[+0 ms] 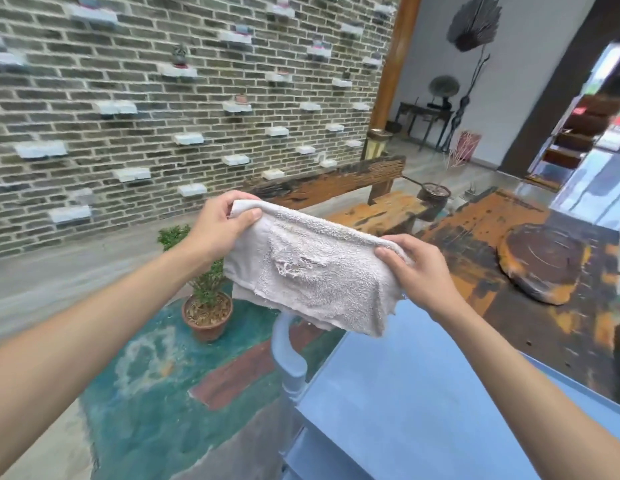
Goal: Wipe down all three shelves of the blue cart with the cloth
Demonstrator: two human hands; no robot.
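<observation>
A worn, off-white terry cloth (312, 271) with a frayed tear in its middle hangs stretched between both hands in mid-air. My left hand (220, 225) pinches its upper left corner and my right hand (417, 266) grips its right edge. Below the cloth lies the top shelf of the blue cart (405, 393), a flat dusty blue surface running toward the bottom right. The cart's curved pale-blue handle (287, 355) stands at its left end. The lower shelves are hidden under the top one.
A potted plant (206, 303) stands on the green-painted floor left of the cart. A weathered orange-and-black wooden table (502, 271) with a round wooden slab (544, 261) borders the cart on the right. A wooden bench and a grey brick wall lie behind.
</observation>
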